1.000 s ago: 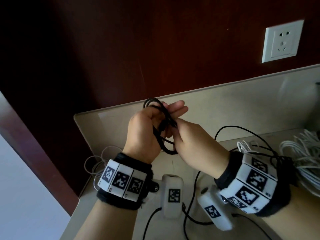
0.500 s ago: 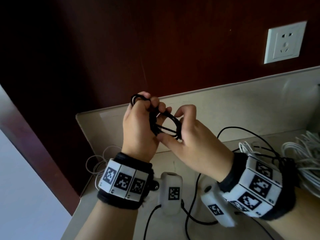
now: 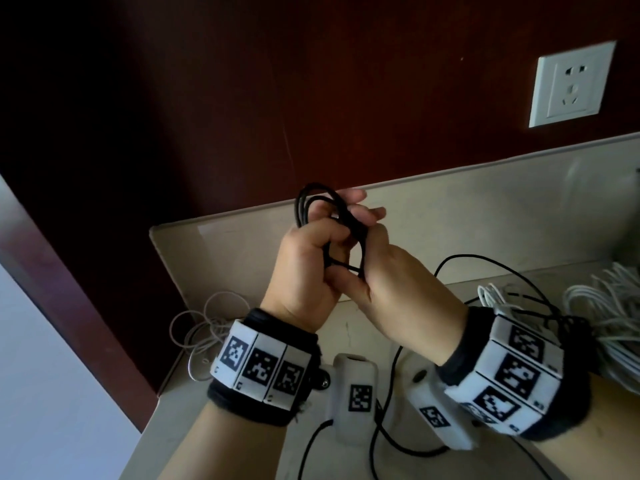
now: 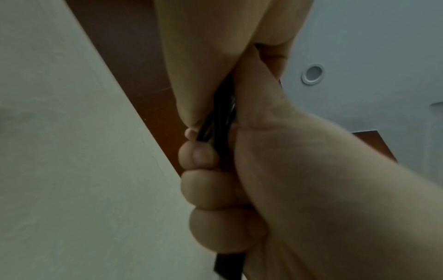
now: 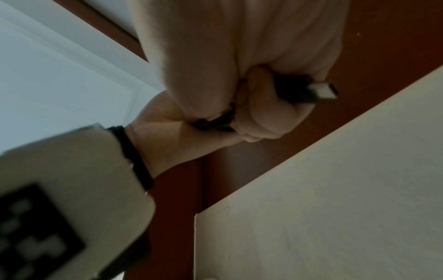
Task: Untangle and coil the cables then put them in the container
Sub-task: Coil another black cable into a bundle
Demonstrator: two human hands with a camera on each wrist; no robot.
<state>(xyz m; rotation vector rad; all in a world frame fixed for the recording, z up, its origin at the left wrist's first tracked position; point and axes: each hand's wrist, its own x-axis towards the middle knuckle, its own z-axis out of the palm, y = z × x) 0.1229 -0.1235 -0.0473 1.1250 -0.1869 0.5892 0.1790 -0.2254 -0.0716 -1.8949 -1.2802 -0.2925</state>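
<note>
The left hand [image 3: 304,268] curls round a thin black cable coiled in small loops [image 3: 313,206], raised above the pale stone countertop [image 3: 433,233]; the right hand [image 3: 398,282] pinches the same coil from the other side, fingers closed on its strands; a silver-tipped black plug [image 5: 321,91] juts from the fingers; loose white cables [image 3: 602,306] lie at the right.

Readable text: none in any view.
Wrist bands [image 3: 263,372]: black-and-white square code patterns only, no letters or numbers.
Wall socket [image 3: 571,84]: unmarked.
</note>
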